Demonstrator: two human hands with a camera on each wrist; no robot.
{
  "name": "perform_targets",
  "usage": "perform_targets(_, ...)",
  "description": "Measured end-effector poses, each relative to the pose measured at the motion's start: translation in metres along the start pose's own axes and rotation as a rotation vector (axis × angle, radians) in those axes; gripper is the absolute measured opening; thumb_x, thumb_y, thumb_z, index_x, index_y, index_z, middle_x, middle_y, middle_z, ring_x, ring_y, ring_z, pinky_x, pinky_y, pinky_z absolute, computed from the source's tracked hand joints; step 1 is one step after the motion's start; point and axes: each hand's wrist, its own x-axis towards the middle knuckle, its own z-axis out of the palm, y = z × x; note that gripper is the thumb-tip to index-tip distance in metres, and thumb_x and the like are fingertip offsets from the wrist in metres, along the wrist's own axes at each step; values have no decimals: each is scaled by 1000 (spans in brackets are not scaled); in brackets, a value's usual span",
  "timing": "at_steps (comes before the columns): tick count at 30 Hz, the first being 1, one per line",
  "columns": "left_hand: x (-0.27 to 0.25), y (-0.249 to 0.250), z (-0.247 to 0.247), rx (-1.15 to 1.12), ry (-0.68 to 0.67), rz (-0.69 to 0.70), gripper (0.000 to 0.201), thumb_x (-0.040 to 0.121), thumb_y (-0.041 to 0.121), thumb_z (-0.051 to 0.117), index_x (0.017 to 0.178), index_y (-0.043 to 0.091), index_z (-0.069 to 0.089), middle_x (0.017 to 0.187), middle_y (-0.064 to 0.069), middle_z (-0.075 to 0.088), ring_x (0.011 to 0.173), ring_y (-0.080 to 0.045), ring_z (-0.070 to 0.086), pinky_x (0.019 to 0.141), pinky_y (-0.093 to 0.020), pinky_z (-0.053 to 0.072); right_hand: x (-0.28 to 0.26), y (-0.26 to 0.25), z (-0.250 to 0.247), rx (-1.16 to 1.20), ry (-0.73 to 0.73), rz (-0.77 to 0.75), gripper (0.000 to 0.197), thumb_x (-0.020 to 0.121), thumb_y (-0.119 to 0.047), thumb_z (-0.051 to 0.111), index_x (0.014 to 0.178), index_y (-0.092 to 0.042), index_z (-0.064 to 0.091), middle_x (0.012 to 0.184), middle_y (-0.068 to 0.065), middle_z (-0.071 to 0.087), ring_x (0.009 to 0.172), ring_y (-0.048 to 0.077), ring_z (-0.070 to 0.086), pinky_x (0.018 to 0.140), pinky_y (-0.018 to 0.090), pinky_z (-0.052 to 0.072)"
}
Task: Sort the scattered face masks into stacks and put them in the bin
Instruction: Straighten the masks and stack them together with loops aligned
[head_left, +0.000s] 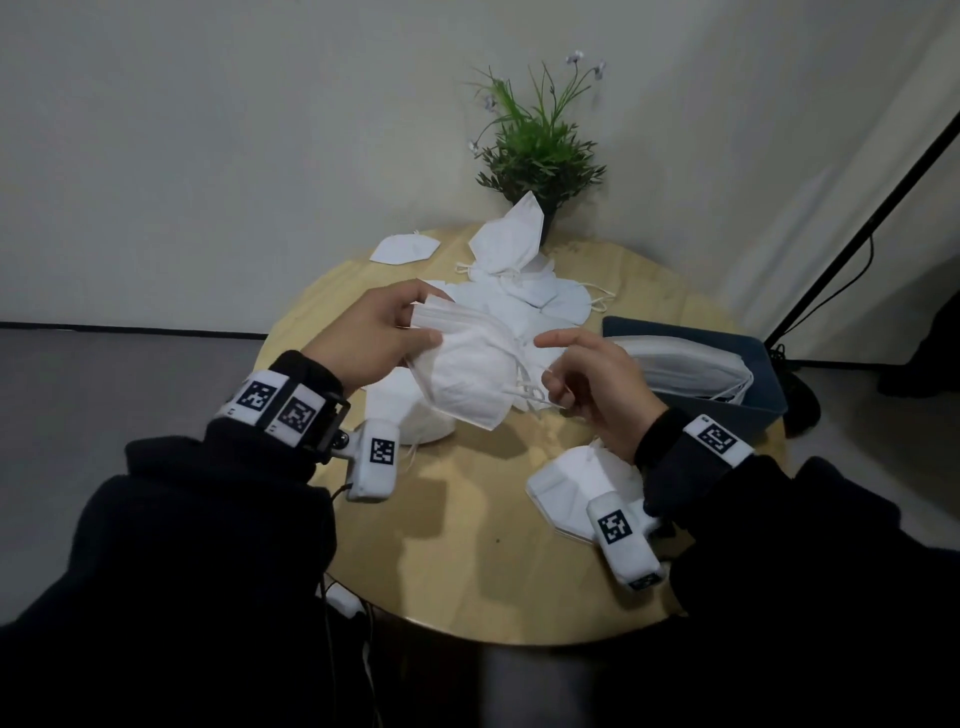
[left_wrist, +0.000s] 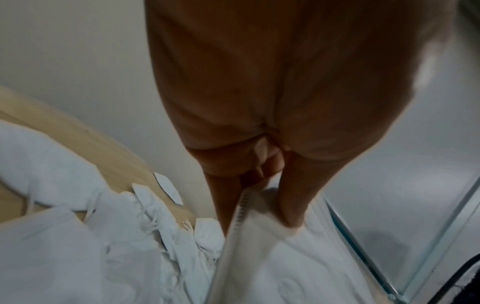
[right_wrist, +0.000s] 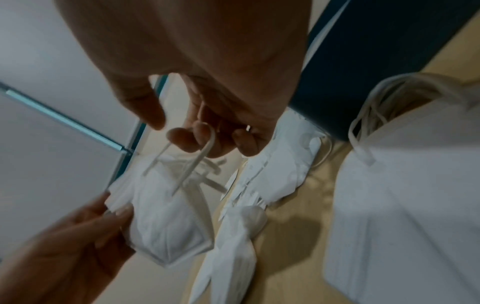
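Observation:
My left hand (head_left: 423, 322) pinches the edge of a small bundle of white folded face masks (head_left: 467, 379) above the round wooden table (head_left: 467, 571). In the left wrist view, thumb and fingers (left_wrist: 291, 205) clamp the bundle's seam (left_wrist: 272, 257). My right hand (head_left: 558, 374) is beside the bundle's right side, its fingers (right_wrist: 202, 133) curled through an ear loop (right_wrist: 207, 144) of the held masks (right_wrist: 166, 222). A dark blue bin (head_left: 727, 410) at the right holds a stack of masks (head_left: 691, 364). Scattered masks (head_left: 519, 291) lie heaped behind the hands.
One mask stack (head_left: 566, 483) lies near my right wrist and another (head_left: 415, 410) under my left hand. A single mask (head_left: 405, 248) lies at the table's far left edge. A potted plant (head_left: 540, 150) stands at the back. A black stand pole (head_left: 857, 218) leans at the right.

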Motion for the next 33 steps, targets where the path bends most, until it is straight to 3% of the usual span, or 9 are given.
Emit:
perform_targets(4,-1,-3,3,-32,-106,-6,30,96,-11,58,116,11,67,99,-10,75,93,-23,71,82,-40,60,-4,9,4,-251,-145,-53,50,86,-21,82,131,-25,59,68,1,59,54,5,50,50,16,37)
perform_targets(7,-2,-3,7,-3,-174,-8,31,96,-12,57,114,12,67,98,-9,74,92,-20,71,80,-36,58,-2,16,4,-335,-165,-53,32,86,-17,83,88,7,63,64,6,49,48,4,42,48,14,32)
perform_targets(9,-2,-3,6,18,-179,-12,31,96,-13,56,113,11,66,95,-6,73,89,-17,70,78,-33,57,0,18,3,-343,-126,-26,31,86,-17,83,75,0,60,61,4,43,49,7,38,50,18,32)
perform_targets(17,-3,-6,3,173,-211,-29,34,95,-11,59,115,14,68,88,5,74,81,-10,69,73,-28,55,2,4,-1,217,-51,56,24,94,5,58,74,-7,56,70,15,62,67,27,66,71,39,60)
perform_targets(21,-3,-1,6,116,-203,-13,32,95,-12,60,113,13,68,90,3,74,85,-13,70,78,-33,57,0,2,1,110,-75,10,20,93,-3,67,105,-15,58,63,4,45,54,17,40,60,31,44)
perform_targets(24,-6,3,7,47,-237,-22,31,96,-9,61,118,11,68,98,-14,74,90,-21,70,84,-42,58,1,6,-3,-224,-225,-24,52,88,-16,79,133,-30,57,67,1,56,56,12,39,54,24,35)
perform_targets(27,-10,8,8,57,-272,-15,40,98,-3,62,127,23,67,83,-11,69,80,-23,66,77,-38,57,-6,8,2,-206,-403,57,7,95,-18,72,99,-16,68,62,-5,45,52,10,31,50,22,26)
perform_targets(29,-11,8,7,68,-259,-20,39,99,0,63,126,28,68,76,-8,64,73,-21,63,72,-32,57,-5,14,2,-323,-377,51,26,92,-18,75,73,-14,58,59,-5,43,52,10,35,52,21,33)
perform_targets(33,-9,0,2,113,-199,-80,25,98,6,66,114,25,71,84,-14,71,77,-25,70,74,-41,62,1,14,-4,-197,-195,38,27,90,-6,73,71,-13,56,72,4,54,65,14,53,63,25,47)
